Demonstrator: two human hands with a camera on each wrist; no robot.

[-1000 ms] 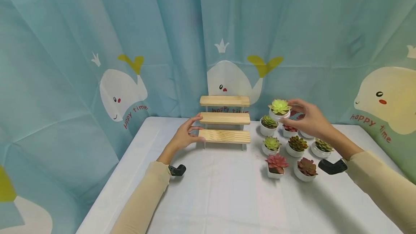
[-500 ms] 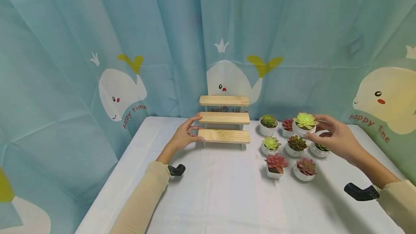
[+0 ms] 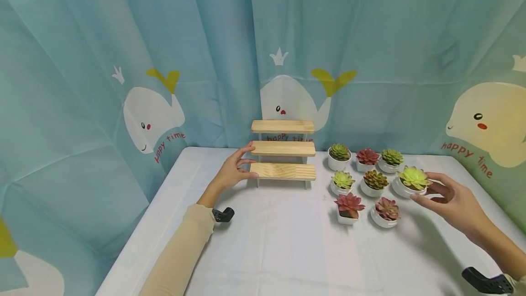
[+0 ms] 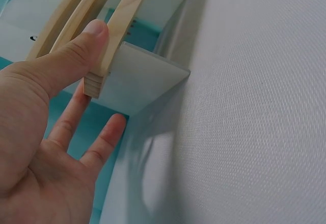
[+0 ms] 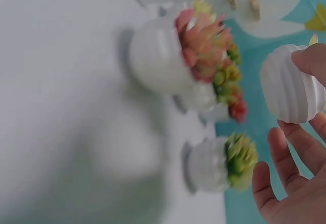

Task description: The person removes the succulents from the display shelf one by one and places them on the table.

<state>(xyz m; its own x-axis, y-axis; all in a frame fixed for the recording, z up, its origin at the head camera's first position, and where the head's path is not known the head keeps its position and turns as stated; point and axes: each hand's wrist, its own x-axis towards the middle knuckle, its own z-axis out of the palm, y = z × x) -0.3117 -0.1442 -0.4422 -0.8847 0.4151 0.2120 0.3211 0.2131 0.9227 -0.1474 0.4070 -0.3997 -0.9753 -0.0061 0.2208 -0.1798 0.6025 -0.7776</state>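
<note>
My left hand (image 3: 233, 172) holds the left end of a three-tier wooden display stand (image 3: 283, 149). In the left wrist view, its thumb (image 4: 81, 56) lies across the lowest board (image 4: 118, 28), while two fingers reach past the board's end. Raised at the right, a yellow-green succulent (image 3: 414, 178) in a white pot (image 5: 288, 84) is gripped by my right hand (image 3: 456, 200) between thumb and fingers. The held plant covers the spot where another potted succulent stood. Left of it on the table are several potted succulents, among them a red one (image 3: 349, 205) and an olive one (image 3: 376, 180).
A white cloth covers the table (image 3: 287, 245). Behind it hangs a blue curtain (image 3: 222, 58) printed with whales. Dark green (image 3: 339, 151), crimson (image 3: 367, 156) and green (image 3: 392, 156) succulents line the back right. A dusty-red succulent (image 3: 387, 209) stands near my right hand.
My right hand has carried the yellow-green succulent rightward, lower and nearer, from beside the stand past the other pots. The left hand has kept its place on the stand.
</note>
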